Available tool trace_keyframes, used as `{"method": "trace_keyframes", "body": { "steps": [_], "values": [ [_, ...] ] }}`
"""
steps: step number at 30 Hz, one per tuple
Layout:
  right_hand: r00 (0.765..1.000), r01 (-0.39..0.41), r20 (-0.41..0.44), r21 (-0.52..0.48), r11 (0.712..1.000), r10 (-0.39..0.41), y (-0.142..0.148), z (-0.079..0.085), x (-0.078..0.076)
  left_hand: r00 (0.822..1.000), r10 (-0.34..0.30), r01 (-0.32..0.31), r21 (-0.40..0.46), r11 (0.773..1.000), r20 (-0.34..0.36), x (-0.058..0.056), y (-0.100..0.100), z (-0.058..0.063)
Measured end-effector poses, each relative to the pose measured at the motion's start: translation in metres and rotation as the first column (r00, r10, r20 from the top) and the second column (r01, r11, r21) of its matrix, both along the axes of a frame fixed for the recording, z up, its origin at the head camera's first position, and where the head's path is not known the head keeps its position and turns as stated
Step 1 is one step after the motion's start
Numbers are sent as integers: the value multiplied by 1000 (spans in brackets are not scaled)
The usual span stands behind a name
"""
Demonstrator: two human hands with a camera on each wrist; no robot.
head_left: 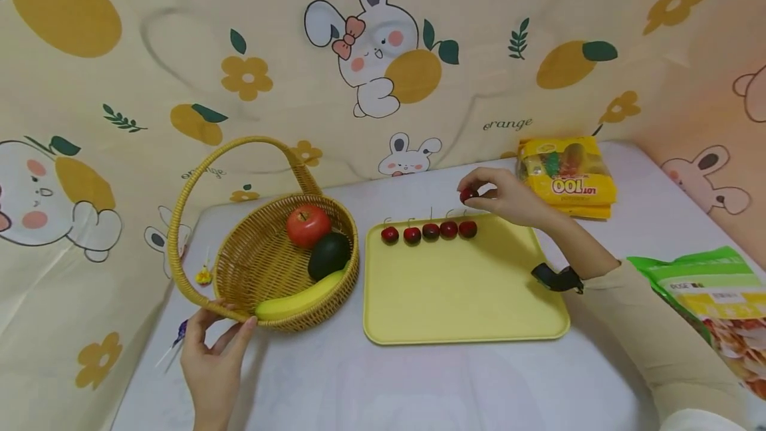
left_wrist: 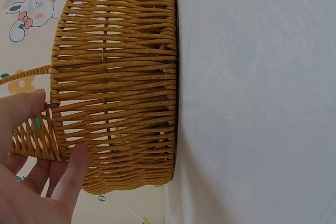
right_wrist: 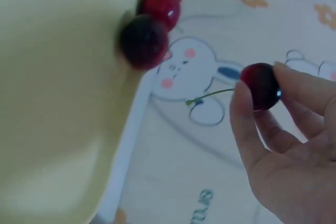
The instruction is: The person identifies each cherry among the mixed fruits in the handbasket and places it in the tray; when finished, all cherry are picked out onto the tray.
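Observation:
My right hand (head_left: 507, 199) pinches a dark red cherry (right_wrist: 261, 86) between thumb and fingertips, its green stem pointing out toward the tray in the right wrist view. It is held above the far edge of a yellow tray (head_left: 461, 291). Several more cherries (head_left: 431, 231) with stems sit in a row along the tray's far left edge. With thumb and fingers, my left hand (head_left: 214, 351) grips the near rim of a woven wicker basket (left_wrist: 115, 82), at the foot of its handle. Inside the basket lie a red tomato-like fruit (head_left: 308, 226), a dark avocado (head_left: 329, 256) and a banana (head_left: 302, 299).
Yellow snack packs (head_left: 568, 181) stand at the back right against the patterned cloth backdrop. A green-edged food bag (head_left: 718, 311) lies at the right. Small wrapped lollipops (head_left: 204, 276) are left of the basket. The table (head_left: 395, 384) has a white cover.

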State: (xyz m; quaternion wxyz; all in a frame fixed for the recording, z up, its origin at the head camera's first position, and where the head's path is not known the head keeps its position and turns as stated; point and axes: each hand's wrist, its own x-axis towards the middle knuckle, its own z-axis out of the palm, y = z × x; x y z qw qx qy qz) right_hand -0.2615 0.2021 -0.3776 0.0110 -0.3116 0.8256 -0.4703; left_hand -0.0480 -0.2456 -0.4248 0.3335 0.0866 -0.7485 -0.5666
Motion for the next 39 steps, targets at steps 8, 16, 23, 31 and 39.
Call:
{"method": "trace_keyframes", "body": {
  "steps": [8,16,23,31,39],
  "values": [
    [999,-20,45,79,997,16,27,-20,1,1000,17,-17,-29,999,15,0,0,0],
    [995,-30,95,120,992,19,31,-27,0,1000,17,-17,-35,999,6,1,1,0],
    [993,-35,115,154,987,17,28,-35,-3,1000,20,-19,-45,999,20,1,1,2],
    [992,-86,103,167,982,70,25,-40,1,1000,14,-14,-36,999,18,1,0,1],
    [988,-101,137,185,977,76,27,-46,-2,1000,16,-15,-45,999,20,0,0,0]
  ]
}}
